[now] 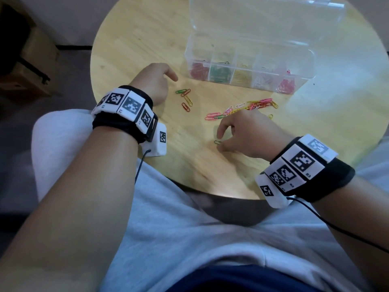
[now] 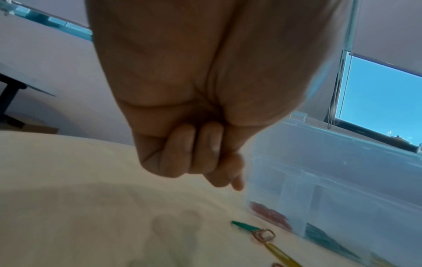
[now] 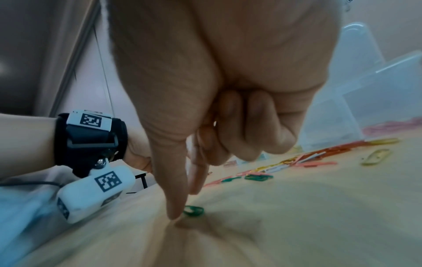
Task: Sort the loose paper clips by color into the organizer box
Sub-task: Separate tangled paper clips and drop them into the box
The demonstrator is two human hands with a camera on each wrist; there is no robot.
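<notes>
A clear organizer box [image 1: 249, 58] stands at the table's far side with red, green, yellow, pale and pink clips in separate compartments. A pile of mixed clips [image 1: 252, 105] lies in front of it, and a small group of clips [image 1: 185, 98] lies further left. My right hand [image 1: 220, 142] hovers over a single green clip [image 1: 216, 142]. In the right wrist view the thumb tip touches the table at the green clip [image 3: 193, 210], the index finger is raised off it, and the other fingers are curled. My left hand [image 1: 168, 77] rests beside the small group, fingers curled into the palm [image 2: 194, 153], nothing visible in it.
The box lid [image 1: 263, 20] stands open behind the compartments. The round wooden table [image 1: 130, 43] ends close to my lap at the front. A cardboard box [image 1: 31, 60] sits on the floor at the left. A lone yellow clip [image 3: 376, 156] lies right of the pile.
</notes>
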